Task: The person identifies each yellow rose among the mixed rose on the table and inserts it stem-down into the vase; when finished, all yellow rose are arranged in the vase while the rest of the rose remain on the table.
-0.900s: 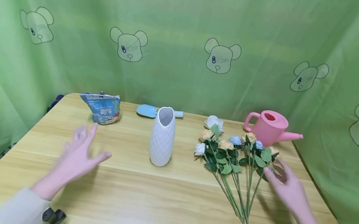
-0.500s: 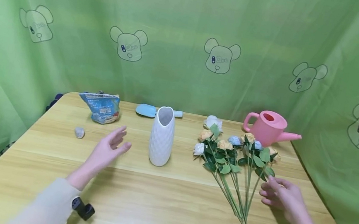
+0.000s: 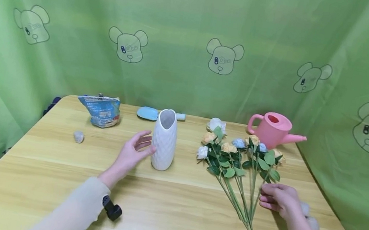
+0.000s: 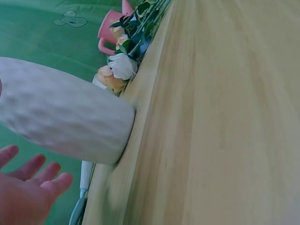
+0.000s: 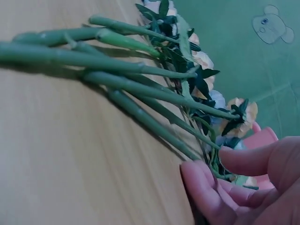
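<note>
A white textured vase (image 3: 164,140) stands upright on the wooden table. My left hand (image 3: 132,154) is at its left side, thumb and fingers spread; in the left wrist view the fingers (image 4: 56,185) show beside the vase (image 4: 70,117), not wrapped round it. Several artificial roses (image 3: 231,160) lie on the right, cream, white and blue blooms away from me, green stems (image 3: 240,204) converging toward me. My right hand (image 3: 281,200) is at the rightmost stem, its thumb (image 5: 248,159) and curled index finger on either side of it, pinching it.
A blue clipped bag (image 3: 103,112) stands at the back left, with a grey stone (image 3: 78,137) before it. A light blue scoop (image 3: 147,113) lies behind the vase. At the back right is a pink watering can (image 3: 270,129). Pale stones (image 3: 313,226) lie by my right wrist.
My left hand has moved right from near the bag to the vase, uncovering the grey stone. My right hand has drawn back and left from the blooms to the stem, and pale stones now show beside it.
</note>
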Tool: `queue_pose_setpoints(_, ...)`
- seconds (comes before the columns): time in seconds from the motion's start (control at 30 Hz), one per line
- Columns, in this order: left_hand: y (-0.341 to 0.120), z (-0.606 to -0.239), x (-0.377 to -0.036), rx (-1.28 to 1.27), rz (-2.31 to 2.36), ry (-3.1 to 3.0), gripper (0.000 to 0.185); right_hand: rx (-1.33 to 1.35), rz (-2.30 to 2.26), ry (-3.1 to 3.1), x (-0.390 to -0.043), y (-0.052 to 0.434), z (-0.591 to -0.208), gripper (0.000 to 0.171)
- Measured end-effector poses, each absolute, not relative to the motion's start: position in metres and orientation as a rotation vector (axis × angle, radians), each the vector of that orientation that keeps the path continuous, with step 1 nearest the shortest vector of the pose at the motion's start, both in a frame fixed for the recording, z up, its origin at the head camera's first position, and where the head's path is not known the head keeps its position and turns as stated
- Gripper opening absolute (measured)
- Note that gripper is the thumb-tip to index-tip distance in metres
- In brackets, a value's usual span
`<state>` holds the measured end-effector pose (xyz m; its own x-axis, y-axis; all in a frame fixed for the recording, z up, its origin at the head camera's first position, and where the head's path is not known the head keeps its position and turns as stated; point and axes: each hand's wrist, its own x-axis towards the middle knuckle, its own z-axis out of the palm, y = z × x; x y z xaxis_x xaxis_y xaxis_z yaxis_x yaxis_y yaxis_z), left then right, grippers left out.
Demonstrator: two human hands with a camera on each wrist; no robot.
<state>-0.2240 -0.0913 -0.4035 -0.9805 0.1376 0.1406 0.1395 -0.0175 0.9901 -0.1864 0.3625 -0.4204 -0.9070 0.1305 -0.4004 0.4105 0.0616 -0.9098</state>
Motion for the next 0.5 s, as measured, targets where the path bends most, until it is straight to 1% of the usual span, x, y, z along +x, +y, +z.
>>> queue_pose_setpoints(0.07, -0.087, -0.396, -0.222, -0.304, -2.220, -2.222, 0.063, 0.587, -1.901, 2.166, -0.188, 0.357, -0.420, 0.041)
queue_pose_setpoints(0.17, -0.082, -0.395, -0.225, -0.302, -2.209, -2.222, 0.065, 0.632, -1.846, 2.229, -0.190, 0.352, -0.419, 0.048)
queue_pose_setpoints(0.37, -0.077, -0.397, -0.227, -0.291, -2.194, -2.216, 0.068, 0.657, -1.847, 2.245, -0.193, 0.350, -0.421, 0.042)
queue_pose_setpoints(0.5, -0.076, -0.398, -0.227, -0.308, -2.205, -2.211, 0.069, 0.658, -1.874, 2.247, -0.193, 0.356, -0.417, 0.042)
